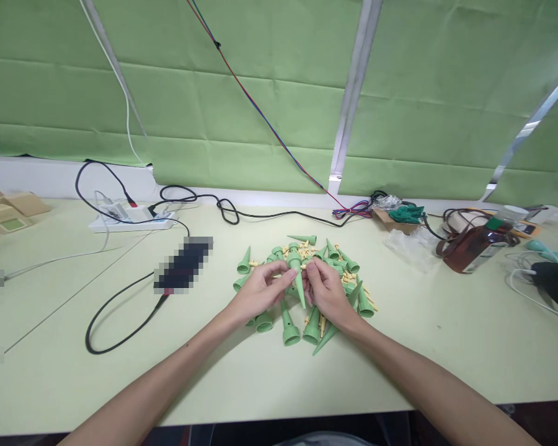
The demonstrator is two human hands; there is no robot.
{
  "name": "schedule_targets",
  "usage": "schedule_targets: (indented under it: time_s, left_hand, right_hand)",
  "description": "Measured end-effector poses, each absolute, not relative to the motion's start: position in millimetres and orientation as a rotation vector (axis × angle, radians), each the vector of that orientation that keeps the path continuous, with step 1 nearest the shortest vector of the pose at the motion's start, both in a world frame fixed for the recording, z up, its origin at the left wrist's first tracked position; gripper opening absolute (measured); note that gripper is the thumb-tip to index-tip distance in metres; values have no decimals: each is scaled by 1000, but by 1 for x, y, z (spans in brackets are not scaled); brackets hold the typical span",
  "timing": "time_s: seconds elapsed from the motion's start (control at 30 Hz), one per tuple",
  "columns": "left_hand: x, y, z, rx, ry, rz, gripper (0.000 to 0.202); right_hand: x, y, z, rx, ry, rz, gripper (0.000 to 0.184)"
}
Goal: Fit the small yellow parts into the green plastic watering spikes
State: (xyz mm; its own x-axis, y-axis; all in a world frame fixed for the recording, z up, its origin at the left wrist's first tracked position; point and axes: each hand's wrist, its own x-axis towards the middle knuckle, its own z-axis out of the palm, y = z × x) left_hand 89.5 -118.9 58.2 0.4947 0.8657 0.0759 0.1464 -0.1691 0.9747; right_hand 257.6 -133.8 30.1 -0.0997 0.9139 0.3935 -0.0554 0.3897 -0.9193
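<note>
Left hand (265, 286) grips green cone (299, 286), right hand (329, 290) yellow peg (304, 266). Cone pile (290, 332) well inside bench front edge (270, 415). Bottle label (476, 257) unreadable.

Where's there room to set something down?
Between the dark device and the green cones; right of the cones, before the brown bottle; and in front of the cones, toward the near table edge. Crowded: around left hand and right hand, with cones and yellow pieces; also behind the bottle.
</note>
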Motion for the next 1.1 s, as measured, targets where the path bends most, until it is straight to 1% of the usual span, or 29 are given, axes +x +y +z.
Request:
schedule_targets:
  time_s: [0.4, 0.57, 0.7, 0.93, 1.1]
  left_hand:
    - [88, -120, 60, 1978, 987, 864, 23]
    - [88, -123, 57, 2239, 980, 1006, 15]
    - [88, -123, 55, 2368, 945, 1038, 12]
    - [89, -126, 57, 2379, 957, 1021, 17]
    - [90, -127, 61, 2191, 1045, 994, 18]
  right_hand:
    - [259, -133, 29, -888, -1396, 1070, 48]
    - [258, -132, 29, -889, -1402, 1074, 53]
    - [257, -132, 29, -902, -1383, 1113, 55]
    - [257, -132, 28, -901, -1381, 1110, 54]
    - [257, -135, 30, -896, -1399, 1061, 51]
